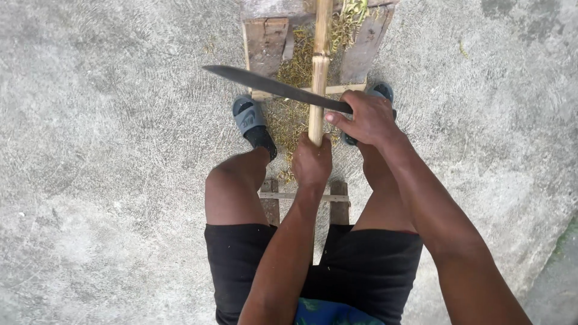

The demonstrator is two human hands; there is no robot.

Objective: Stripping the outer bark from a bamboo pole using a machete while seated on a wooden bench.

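Observation:
A pale bamboo stick (319, 72) runs away from me, its far part lying on a rough wooden block (265, 42). My left hand (312, 162) grips the stick's near end, between my knees. My right hand (367, 117) is closed on the handle of a long dark machete (265, 83). The blade lies crosswise over the stick, pointing left, touching it just above my left hand.
Greenish shavings (289, 117) litter the concrete floor (108, 180) and the block between my feet. I wear grey slippers (250, 117) and sit on a low wooden stool (337, 204). A darker strip of ground (560, 265) shows at the lower right.

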